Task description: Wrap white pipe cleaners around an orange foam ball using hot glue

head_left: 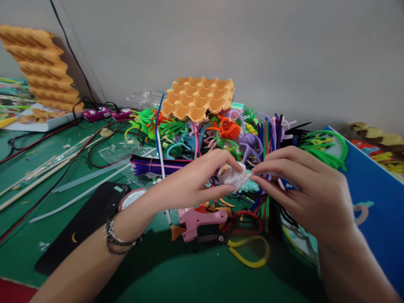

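Left hand (192, 176): fingers curled, pinching a small white fuzzy bundle (232, 176) between thumb and fingertips, above the green table (176, 273). Right hand (303, 185): thumb and forefinger pinched at the bundle's right end. Directly below: pink glue gun (198, 219), scissors with red and yellow handles (244, 235). Behind: heap of coloured pipe cleaners (221, 130), orange egg tray (198, 99) on top. Left: black phone (85, 223). Right: blue board (375, 198)

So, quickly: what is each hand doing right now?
Left hand: closed on the white fuzzy piece.
Right hand: fingertips pinch the same piece.
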### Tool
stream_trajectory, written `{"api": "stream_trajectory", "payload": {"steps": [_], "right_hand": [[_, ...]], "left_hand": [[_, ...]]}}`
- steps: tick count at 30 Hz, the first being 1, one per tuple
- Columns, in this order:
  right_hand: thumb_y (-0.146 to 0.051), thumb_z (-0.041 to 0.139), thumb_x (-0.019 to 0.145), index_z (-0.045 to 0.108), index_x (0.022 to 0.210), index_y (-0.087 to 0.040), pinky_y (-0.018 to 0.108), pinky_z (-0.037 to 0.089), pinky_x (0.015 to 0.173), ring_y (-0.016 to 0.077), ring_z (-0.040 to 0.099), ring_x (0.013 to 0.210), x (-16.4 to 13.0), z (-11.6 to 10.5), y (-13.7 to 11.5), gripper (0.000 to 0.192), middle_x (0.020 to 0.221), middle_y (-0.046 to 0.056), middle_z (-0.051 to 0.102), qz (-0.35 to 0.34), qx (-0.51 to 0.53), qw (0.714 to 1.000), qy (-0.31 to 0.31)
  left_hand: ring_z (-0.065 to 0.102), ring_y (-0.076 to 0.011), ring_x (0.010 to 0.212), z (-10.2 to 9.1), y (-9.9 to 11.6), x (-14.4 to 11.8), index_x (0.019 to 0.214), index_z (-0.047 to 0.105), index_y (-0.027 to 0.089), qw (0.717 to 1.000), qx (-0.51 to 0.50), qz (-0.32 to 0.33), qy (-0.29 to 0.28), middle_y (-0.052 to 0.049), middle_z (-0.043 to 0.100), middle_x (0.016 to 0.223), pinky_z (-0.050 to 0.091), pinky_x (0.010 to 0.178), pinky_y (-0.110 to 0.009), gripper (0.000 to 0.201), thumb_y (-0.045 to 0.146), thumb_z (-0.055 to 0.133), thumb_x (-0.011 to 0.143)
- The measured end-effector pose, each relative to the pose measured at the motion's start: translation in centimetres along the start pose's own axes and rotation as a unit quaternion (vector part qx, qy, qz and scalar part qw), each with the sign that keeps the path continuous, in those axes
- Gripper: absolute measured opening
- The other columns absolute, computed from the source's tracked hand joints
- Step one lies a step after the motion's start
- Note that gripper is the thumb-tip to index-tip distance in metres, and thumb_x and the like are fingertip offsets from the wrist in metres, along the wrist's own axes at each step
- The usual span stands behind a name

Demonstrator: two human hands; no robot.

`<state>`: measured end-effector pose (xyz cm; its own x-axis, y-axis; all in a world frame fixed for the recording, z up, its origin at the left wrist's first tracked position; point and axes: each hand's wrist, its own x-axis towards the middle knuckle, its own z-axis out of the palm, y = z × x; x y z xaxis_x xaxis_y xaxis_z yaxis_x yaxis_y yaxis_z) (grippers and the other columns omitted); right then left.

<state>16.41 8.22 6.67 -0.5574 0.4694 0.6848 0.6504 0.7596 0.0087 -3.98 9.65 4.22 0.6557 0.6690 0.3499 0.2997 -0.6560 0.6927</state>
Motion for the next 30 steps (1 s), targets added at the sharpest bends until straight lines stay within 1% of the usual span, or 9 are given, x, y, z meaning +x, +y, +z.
{"api": "stream_trajectory", "payload": {"steps": [8,12,17,22,24,26,28,30], "right_hand": [[-0.011,0.060,0.078,0.056,0.076,-0.021,0.024,0.045,0.059,0.0105,0.057,0.065,-0.1,0.1,-0.1,0.011,0.072,0.000,0.060,0.004,0.017,1.000,-0.003],[-0.011,0.061,0.078,0.056,0.075,-0.019,0.022,0.043,0.056,0.0090,0.055,0.063,-0.1,0.1,-0.1,0.010,0.071,0.000,0.060,0.003,0.017,1.000,-0.003],[-0.009,0.062,0.077,0.057,0.072,-0.015,0.019,0.042,0.058,0.0074,0.054,0.063,-0.1,0.3,-0.2,0.009,0.069,0.001,0.059,0.002,0.036,0.999,-0.006],[-0.008,0.062,0.077,0.058,0.072,-0.013,0.018,0.042,0.062,0.0077,0.055,0.067,-0.2,0.3,-0.2,0.008,0.071,0.003,0.058,-0.003,0.047,0.999,-0.009],[-0.010,0.061,0.078,0.059,0.074,-0.014,0.018,0.043,0.063,0.0078,0.055,0.069,-0.1,0.0,-0.1,0.005,0.074,0.003,0.058,-0.001,0.062,0.998,-0.013],[-0.011,0.061,0.078,0.060,0.077,-0.015,0.018,0.043,0.064,0.0078,0.054,0.070,0.0,-0.3,-0.1,0.003,0.076,0.003,0.058,0.001,0.064,0.998,-0.007],[-0.011,0.061,0.079,0.061,0.078,-0.015,0.018,0.043,0.065,0.0076,0.054,0.070,0.1,-0.6,-0.2,0.004,0.077,0.002,0.057,0.001,0.057,0.998,0.006],[-0.011,0.061,0.078,0.060,0.078,-0.016,0.018,0.043,0.065,0.0076,0.054,0.070,0.2,-0.8,-0.3,0.005,0.076,0.002,0.057,0.003,0.057,0.998,0.012]], "left_hand": [[0.051,-0.0157,0.104,0.0,0.1,0.0,0.107,0.045,0.020,1.000,0.001,0.013,0.000,-0.008,0.052,0.115,0.042,0.086,-0.029,0.023,0.019,0.050,0.085],[0.050,-0.0165,0.106,0.0,-0.1,0.0,0.105,0.044,0.020,0.999,0.014,0.040,0.005,-0.008,0.052,0.114,0.042,0.088,-0.030,0.021,0.018,0.050,0.085],[0.050,-0.0163,0.106,0.0,-0.2,0.1,0.100,0.045,0.019,0.997,0.027,0.078,0.008,-0.009,0.052,0.112,0.043,0.085,-0.029,0.017,0.014,0.050,0.084],[0.049,-0.0154,0.105,-0.2,-0.4,0.3,0.096,0.048,0.018,0.994,0.028,0.108,-0.004,-0.009,0.052,0.110,0.042,0.085,-0.027,0.015,0.009,0.049,0.083],[0.050,-0.0150,0.104,-0.4,-0.7,0.4,0.096,0.047,0.018,0.993,-0.004,0.119,-0.006,-0.009,0.052,0.109,0.043,0.084,-0.027,0.015,0.012,0.051,0.083],[0.052,-0.0147,0.102,-0.4,-1.1,0.4,0.098,0.046,0.018,0.990,-0.065,0.123,-0.013,-0.009,0.052,0.110,0.044,0.081,-0.025,0.017,0.016,0.052,0.084],[0.053,-0.0145,0.101,-0.4,-1.3,0.4,0.101,0.044,0.019,0.985,-0.122,0.117,-0.024,-0.010,0.051,0.114,0.046,0.077,-0.024,0.020,0.018,0.053,0.084],[0.053,-0.0152,0.103,-0.3,-1.4,0.4,0.108,0.042,0.019,0.984,-0.145,0.099,-0.031,-0.010,0.049,0.118,0.047,0.076,-0.024,0.027,0.017,0.051,0.084]]}}
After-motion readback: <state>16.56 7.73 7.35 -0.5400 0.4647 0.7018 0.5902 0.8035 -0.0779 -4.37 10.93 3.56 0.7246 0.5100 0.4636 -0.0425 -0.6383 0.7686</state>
